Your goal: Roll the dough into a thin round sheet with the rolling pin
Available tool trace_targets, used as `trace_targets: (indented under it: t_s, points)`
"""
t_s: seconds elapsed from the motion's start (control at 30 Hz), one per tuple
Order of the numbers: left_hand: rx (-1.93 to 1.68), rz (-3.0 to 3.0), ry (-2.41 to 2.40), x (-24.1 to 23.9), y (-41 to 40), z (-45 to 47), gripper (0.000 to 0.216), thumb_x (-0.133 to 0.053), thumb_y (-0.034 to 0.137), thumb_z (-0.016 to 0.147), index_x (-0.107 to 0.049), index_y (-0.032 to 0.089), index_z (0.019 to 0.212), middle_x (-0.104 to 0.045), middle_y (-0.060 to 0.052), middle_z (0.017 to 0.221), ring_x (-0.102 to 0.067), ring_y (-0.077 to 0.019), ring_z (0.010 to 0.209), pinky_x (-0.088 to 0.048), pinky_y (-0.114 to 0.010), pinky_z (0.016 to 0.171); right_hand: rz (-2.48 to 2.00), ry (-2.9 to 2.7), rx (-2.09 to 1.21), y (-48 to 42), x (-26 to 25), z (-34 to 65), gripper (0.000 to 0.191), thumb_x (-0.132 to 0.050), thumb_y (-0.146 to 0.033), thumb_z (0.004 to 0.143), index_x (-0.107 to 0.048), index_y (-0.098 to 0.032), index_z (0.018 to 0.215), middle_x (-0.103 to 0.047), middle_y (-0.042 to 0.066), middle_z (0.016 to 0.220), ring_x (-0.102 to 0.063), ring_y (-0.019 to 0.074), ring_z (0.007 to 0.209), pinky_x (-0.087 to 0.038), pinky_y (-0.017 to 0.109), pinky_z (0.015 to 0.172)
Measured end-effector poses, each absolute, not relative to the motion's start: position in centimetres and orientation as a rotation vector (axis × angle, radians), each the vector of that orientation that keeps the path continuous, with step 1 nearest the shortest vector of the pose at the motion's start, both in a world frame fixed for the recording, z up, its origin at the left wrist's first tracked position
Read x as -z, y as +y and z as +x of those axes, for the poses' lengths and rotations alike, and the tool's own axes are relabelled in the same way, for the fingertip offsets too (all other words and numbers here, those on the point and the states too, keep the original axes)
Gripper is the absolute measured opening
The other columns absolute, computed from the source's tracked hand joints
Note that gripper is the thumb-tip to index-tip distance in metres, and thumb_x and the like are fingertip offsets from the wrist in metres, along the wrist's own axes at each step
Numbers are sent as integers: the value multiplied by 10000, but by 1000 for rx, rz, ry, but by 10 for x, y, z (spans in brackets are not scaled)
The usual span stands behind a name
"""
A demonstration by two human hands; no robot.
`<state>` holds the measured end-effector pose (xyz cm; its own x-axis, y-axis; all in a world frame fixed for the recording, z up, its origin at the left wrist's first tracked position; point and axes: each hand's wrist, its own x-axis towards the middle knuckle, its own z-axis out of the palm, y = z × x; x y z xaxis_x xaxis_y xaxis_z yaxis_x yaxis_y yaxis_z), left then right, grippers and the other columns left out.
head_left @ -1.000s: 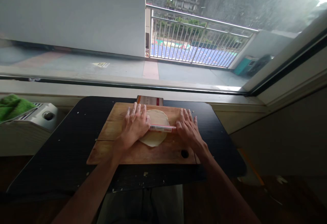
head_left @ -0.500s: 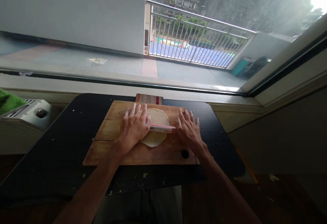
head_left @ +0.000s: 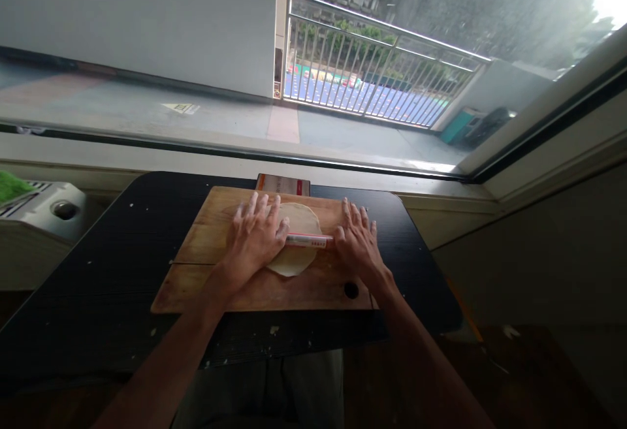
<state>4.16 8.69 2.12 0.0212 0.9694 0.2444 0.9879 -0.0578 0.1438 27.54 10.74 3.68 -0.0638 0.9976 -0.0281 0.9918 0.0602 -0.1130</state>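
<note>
A thin, round sheet of dough point(head_left: 294, 262) lies on the wooden cutting board point(head_left: 304, 295). Across it rests a slim rolling pin point(head_left: 308, 240) with a pale, red-edged printed label; both its ends are hidden under my hands. My left hand point(head_left: 255, 233) lies flat over the pin's left end and covers the dough's left part, fingers stretched forward. On the other side, my right hand point(head_left: 360, 239) presses flat over the right end, beside the dough, its fingers also extended. Both hands have white flour on the fingertips.
The board sits on a black table point(head_left: 112, 253) dotted with dough scraps. Behind the board lies a flat printed box or book point(head_left: 284, 184), against the window ledge point(head_left: 210, 166). A white appliance point(head_left: 49, 213) with a green cloth point(head_left: 12, 187) stands at the left.
The whole view has shifted slightly, so the table and board appear a little higher and further left. My hands stay flat over the rolling pin, with hardly any movement against the dough.
</note>
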Motion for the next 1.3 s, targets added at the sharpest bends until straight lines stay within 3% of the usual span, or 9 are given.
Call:
trace_targets:
  t_s: [0.33, 0.57, 0.93, 1.3]
  points:
    - [452, -2220, -2117, -23, 82, 44, 604, -388, 415, 1110, -647, 159, 1591, -560, -180, 1718, -442, -389, 1655, -420, -597, 1311, -2064, -2215, -134, 68, -33, 275, 762, -333, -291, 1087, -232, -188, 1836, -359, 124, 1852, -273, 359, 1730, -294, 645, 1369]
    - [421, -2170, -2111, -22, 80, 45, 578, -378, 422, 1124, -662, 191, 1572, -600, -151, 1691, -474, -388, 1632, -439, -594, 1295, -2056, -2244, -213, 117, -38, 270, 719, -355, -361, 1116, -287, -256, 1824, -383, 107, 1844, -277, 364, 1725, -248, 668, 1379]
    - [424, -2132, -2063, -16, 85, 45, 569, -362, 414, 1142, -697, 152, 1520, -664, -198, 1608, -558, -404, 1561, -492, -590, 1247, -1976, -2292, -348, 204, -43, 245, 747, -361, -566, 1162, -218, -274, 1835, -299, 148, 1874, -213, 368, 1746, -231, 651, 1372]
    - [408, -2111, -2161, -16, 90, 48, 564, -351, 424, 1150, -712, 163, 1495, -659, -183, 1619, -568, -399, 1553, -477, -612, 1268, -1872, -2156, -159, 242, -39, 217, 647, -315, -525, 1173, -506, -178, 1684, -614, 209, 1621, -530, 365, 1511, -422, 560, 1251]
